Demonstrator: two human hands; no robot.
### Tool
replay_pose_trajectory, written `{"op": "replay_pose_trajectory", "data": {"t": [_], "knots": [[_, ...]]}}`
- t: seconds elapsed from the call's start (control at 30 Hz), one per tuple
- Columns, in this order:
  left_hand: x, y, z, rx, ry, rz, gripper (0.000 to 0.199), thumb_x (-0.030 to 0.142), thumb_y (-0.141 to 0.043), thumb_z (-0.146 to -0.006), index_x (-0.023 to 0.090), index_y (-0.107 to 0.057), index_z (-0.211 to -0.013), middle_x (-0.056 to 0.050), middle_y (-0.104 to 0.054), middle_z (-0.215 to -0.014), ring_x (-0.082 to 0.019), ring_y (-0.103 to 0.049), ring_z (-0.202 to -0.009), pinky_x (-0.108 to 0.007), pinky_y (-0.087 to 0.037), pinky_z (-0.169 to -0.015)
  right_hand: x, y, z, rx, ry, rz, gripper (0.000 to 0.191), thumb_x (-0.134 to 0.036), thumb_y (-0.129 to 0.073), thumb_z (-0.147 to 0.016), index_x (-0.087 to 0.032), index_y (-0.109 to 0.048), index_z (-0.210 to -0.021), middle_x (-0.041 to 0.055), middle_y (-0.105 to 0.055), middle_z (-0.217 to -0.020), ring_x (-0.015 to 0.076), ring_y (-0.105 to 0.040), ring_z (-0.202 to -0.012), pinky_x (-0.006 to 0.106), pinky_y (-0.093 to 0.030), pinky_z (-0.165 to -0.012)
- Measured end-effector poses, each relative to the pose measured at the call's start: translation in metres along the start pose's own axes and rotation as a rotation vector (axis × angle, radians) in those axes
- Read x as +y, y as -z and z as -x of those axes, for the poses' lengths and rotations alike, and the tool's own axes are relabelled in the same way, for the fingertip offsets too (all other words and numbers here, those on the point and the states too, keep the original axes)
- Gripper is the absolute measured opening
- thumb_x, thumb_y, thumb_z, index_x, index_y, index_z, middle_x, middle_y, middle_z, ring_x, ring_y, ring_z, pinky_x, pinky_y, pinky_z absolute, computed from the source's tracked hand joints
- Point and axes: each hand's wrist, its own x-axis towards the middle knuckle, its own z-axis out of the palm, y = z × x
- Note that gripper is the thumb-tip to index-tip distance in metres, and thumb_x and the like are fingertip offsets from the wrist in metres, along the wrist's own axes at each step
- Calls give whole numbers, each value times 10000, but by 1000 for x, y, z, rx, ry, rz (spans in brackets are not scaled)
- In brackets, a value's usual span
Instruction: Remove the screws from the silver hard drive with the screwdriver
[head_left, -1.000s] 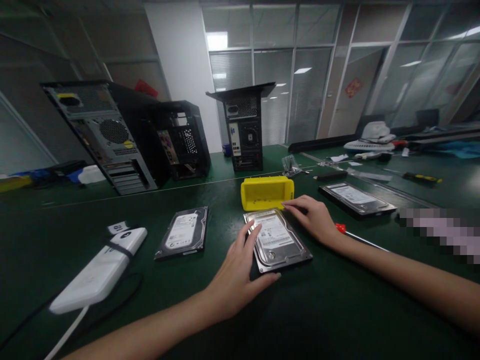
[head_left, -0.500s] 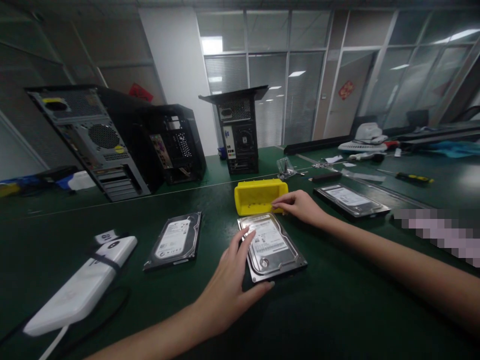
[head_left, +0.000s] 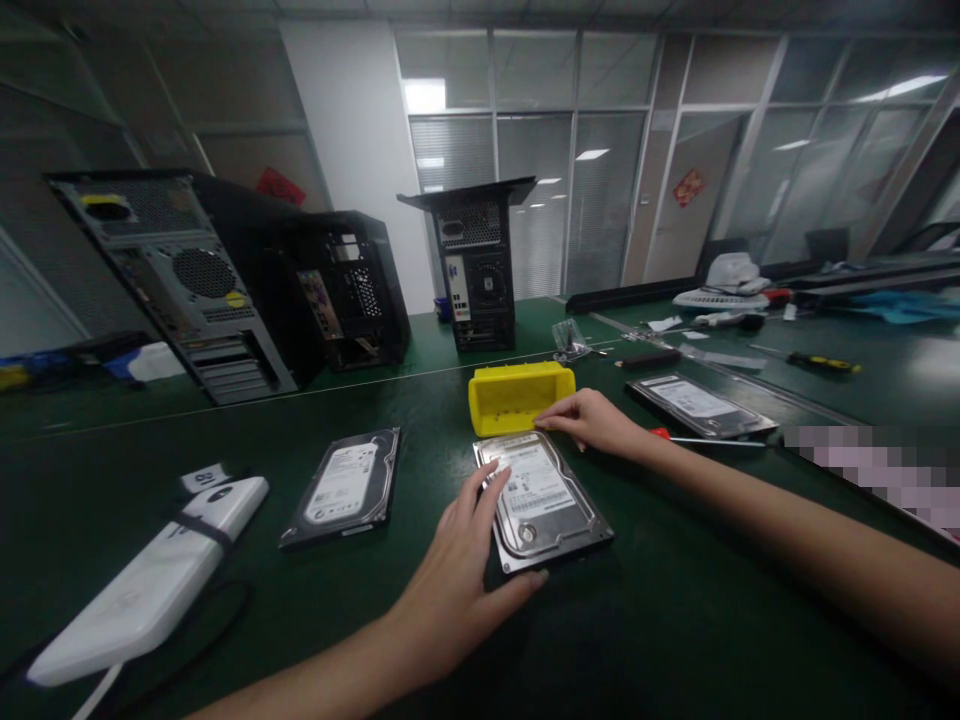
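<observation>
A silver hard drive [head_left: 551, 510] lies label up on the green table in front of me. My left hand [head_left: 469, 545] holds it at its left side, two fingertips on the top face and the thumb by the near edge. At the drive's far end, my right hand [head_left: 581, 420] is closed in a pinch beside the front lip of a yellow bin [head_left: 521, 373]. Whatever sits between those fingertips is too small to make out. Several tiny dark pieces, perhaps screws, lie inside the bin.
Another hard drive [head_left: 346, 485] lies left, a third [head_left: 697, 403] right. A red-handled screwdriver [head_left: 716, 442] is beyond my right forearm. A white power strip [head_left: 157, 580] lies left. Computer cases [head_left: 480, 270] stand behind. A yellow-black screwdriver [head_left: 821, 362] and a plastic bag [head_left: 571, 340] lie further off.
My right hand has drawn back slightly from the bin toward the drive's far edge. The red-handled screwdriver now shows beyond my right forearm. My left hand stays on the drive.
</observation>
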Motion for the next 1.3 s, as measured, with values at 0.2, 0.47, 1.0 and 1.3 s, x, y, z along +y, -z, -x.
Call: {"op": "replay_pose_trajectory", "data": {"t": [0.2,0.47,1.0,1.3], "knots": [[-3,-2,-1,16,-18,8,818,436,-594,-809,233,-146,-1463,-87,-118,-1535,-306,-187,-1388,-510,-224,-1123,3,2,-5,-54,-18,-14,298,-290,-590,-789,-82,-728,-951,65,-686,-632,67,-491,-375,201,-389,-433],[-3,-2,0,16,-23,6,824,432,-595,-808,223,-141,-1463,-95,-111,-1534,-306,-183,-1388,-507,-228,-1121,-1,2,-5,-99,-20,-7,279,-289,-589,-792,-95,-735,-928,78,-703,-695,81,-528,-402,210,-421,-446],[0,1,1,-5,-7,15,850,417,-612,-799,203,-132,-1466,-88,-86,-1541,-284,-160,-1397,-474,-188,-1143,-9,18,18,-91,84,509,219,-205,-603,-756,-180,-716,-942,73,-706,-925,239,-650,-877,368,-488,-789],[0,0,1,10,-14,15,835,414,-617,-791,194,-167,-1459,-100,-115,-1536,-295,-180,-1391,-490,-204,-1137,-8,13,41,-119,263,662,301,-234,-457,-878,-220,-675,-1084,83,-628,-1111,252,-593,-1002,394,-466,-815]]}}
